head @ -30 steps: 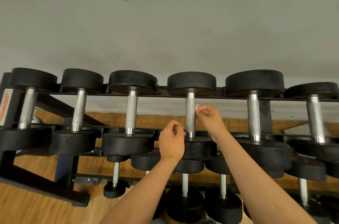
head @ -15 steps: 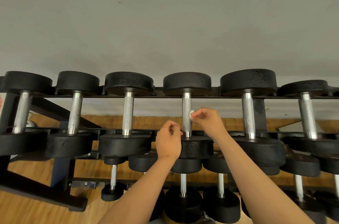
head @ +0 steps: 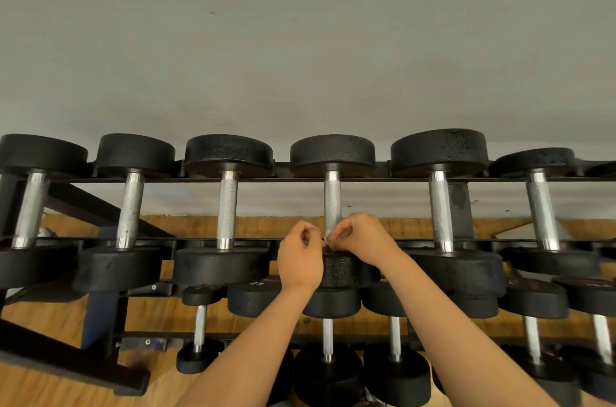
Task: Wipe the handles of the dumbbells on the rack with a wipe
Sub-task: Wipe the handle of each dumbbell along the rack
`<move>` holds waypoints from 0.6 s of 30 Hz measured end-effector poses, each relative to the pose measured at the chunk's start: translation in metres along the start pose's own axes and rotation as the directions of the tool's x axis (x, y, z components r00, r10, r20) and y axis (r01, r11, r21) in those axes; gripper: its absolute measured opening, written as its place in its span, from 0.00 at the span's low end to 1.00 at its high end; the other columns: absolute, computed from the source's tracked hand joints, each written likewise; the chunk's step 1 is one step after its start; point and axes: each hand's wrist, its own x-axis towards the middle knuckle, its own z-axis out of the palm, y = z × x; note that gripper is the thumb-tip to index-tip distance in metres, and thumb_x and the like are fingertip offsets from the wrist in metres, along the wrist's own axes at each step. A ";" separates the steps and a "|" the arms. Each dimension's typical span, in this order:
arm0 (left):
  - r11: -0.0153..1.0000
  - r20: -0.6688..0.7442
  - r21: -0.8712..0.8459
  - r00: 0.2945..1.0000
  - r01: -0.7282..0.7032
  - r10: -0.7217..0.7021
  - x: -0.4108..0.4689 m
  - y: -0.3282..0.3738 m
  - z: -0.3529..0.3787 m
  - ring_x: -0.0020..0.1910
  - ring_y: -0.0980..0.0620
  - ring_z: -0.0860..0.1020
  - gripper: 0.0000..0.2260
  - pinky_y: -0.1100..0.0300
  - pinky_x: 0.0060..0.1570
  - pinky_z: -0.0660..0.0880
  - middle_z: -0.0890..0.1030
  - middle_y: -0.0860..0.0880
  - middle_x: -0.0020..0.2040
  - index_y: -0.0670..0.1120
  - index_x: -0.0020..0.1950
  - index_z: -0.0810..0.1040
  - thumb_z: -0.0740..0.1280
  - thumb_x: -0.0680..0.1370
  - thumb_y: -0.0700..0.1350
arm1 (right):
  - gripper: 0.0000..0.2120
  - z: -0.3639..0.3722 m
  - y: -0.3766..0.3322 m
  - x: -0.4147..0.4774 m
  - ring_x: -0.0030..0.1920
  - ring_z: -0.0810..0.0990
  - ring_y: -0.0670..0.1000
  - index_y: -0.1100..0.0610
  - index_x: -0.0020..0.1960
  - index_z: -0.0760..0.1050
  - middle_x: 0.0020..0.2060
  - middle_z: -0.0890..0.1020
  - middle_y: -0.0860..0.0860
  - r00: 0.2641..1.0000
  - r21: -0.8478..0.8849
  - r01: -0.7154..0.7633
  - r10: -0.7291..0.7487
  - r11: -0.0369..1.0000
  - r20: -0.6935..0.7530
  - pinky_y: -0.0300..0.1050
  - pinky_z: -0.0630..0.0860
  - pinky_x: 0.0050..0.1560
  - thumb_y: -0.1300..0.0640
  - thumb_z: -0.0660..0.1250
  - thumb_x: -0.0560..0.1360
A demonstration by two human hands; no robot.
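Both your forearms reach up from the bottom edge to the rack's (head: 283, 179) top tier. Your right hand (head: 363, 240) is knuckles-up, wrist bent, thumb and forefinger pinching the small white wipe (head: 327, 239) against the near end of the fourth dumbbell's handle (head: 332, 203), by the front rail. Your left hand (head: 300, 256) sits just left of that handle, back toward you, fingers curled in; I cannot tell whether its fingertips grip the wipe or nothing.
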 end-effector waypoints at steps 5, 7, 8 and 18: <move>1.000 -0.005 0.006 1.000 0.008 -0.008 -0.001 0.000 0.000 0.38 0.56 0.79 0.09 0.69 0.39 0.70 0.80 0.50 0.36 0.46 0.42 0.77 0.61 0.80 0.41 | 0.01 -0.004 -0.004 0.005 0.37 0.76 0.39 0.55 0.42 0.84 0.35 0.77 0.41 0.992 -0.025 0.022 -0.025 0.999 -0.123 0.26 0.71 0.40 0.60 0.74 0.72; 1.000 -0.005 0.007 1.000 0.011 -0.011 -0.001 0.000 0.000 0.38 0.56 0.79 0.09 0.69 0.39 0.71 0.80 0.50 0.36 0.45 0.42 0.77 0.61 0.80 0.41 | 0.00 -0.006 -0.005 0.005 0.38 0.77 0.40 0.56 0.42 0.84 0.37 0.79 0.43 0.998 -0.057 0.026 -0.029 0.998 -0.056 0.31 0.74 0.46 0.59 0.74 0.72; 1.000 -0.006 0.005 1.000 0.007 -0.007 0.000 0.000 0.000 0.38 0.55 0.79 0.08 0.68 0.39 0.72 0.80 0.49 0.36 0.44 0.42 0.77 0.61 0.80 0.41 | 0.01 -0.006 -0.005 0.004 0.40 0.78 0.40 0.55 0.43 0.84 0.38 0.81 0.44 1.000 -0.078 0.030 -0.029 0.997 0.008 0.33 0.74 0.47 0.59 0.74 0.72; 1.000 -0.009 0.004 1.000 0.015 -0.015 -0.001 0.002 0.000 0.39 0.55 0.79 0.09 0.67 0.39 0.71 0.80 0.50 0.36 0.45 0.42 0.77 0.61 0.80 0.41 | 0.02 -0.004 -0.013 0.009 0.34 0.74 0.38 0.56 0.43 0.84 0.35 0.77 0.40 0.997 -0.130 0.033 -0.042 0.991 -0.067 0.24 0.68 0.37 0.58 0.73 0.72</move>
